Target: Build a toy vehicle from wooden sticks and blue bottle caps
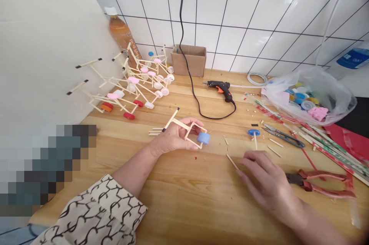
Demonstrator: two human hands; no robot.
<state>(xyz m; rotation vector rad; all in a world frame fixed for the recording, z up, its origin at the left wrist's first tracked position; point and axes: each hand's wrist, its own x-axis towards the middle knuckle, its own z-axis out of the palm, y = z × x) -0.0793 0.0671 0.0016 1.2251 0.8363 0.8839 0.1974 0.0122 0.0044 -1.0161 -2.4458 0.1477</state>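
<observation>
My left hand (173, 137) is closed around a small frame (181, 123) glued up from thin wooden sticks. The frame has black tips on its crossbar and a light-blue bottle cap (203, 138) at its right end. To the right, my right hand (266, 179) hovers low over the table with a short wooden stick (232, 161) at its thumb and fingertips. Just beyond that hand, a blue cap (253, 132) has a stick attached to it. Pliers with red handles (325, 181) lie beside my right wrist.
Several stick frames with coloured caps (132, 80) stand at the back left by a tea bottle (122, 32). Against the tiled wall is a cardboard box (188, 60). A glue gun (220, 88), tape roll (257, 78), scissors (284, 136) and bag of caps (308, 97) lie around.
</observation>
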